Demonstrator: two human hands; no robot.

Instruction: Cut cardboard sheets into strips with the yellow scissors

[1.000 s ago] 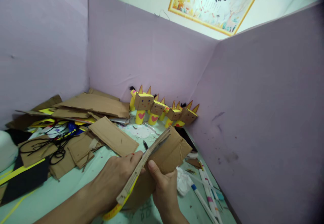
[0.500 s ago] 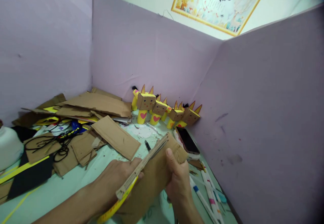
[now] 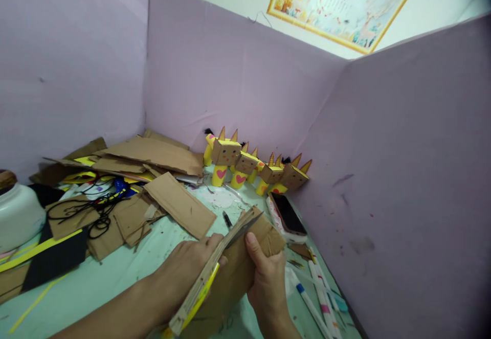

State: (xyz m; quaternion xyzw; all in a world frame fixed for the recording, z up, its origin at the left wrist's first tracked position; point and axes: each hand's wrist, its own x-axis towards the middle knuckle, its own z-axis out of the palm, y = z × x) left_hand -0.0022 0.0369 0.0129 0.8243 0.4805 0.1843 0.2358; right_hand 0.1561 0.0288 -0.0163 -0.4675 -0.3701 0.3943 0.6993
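Note:
Between my hands is a piece of brown cardboard (image 3: 236,283), tilted above the table, with a thick layered strip along its left edge. My left hand (image 3: 201,252) is closed on that strip from the left, its fingers partly hidden behind it. My right hand (image 3: 266,275) grips the right side, thumb flat on the face and fingers behind. A grey pointed metal blade (image 3: 245,230) lies against the cardboard near its top; its handle is hidden, and I cannot tell which hand holds it. A curved yellow strip (image 3: 202,298) runs along the lower edge.
Several yellow-and-cardboard animal figures (image 3: 226,155) stand at the back. A phone (image 3: 287,213) and white markers (image 3: 312,303) lie at right. Cardboard sheets (image 3: 153,155), black cord (image 3: 102,221) and a white jar (image 3: 19,219) are at left. A pen (image 3: 227,220) lies beyond my hands. Purple panels surround the table.
The cardboard and both hands have shifted slightly down in view, and the blade now stands out more from the strip. The surroundings have slid a little right as the view turned.

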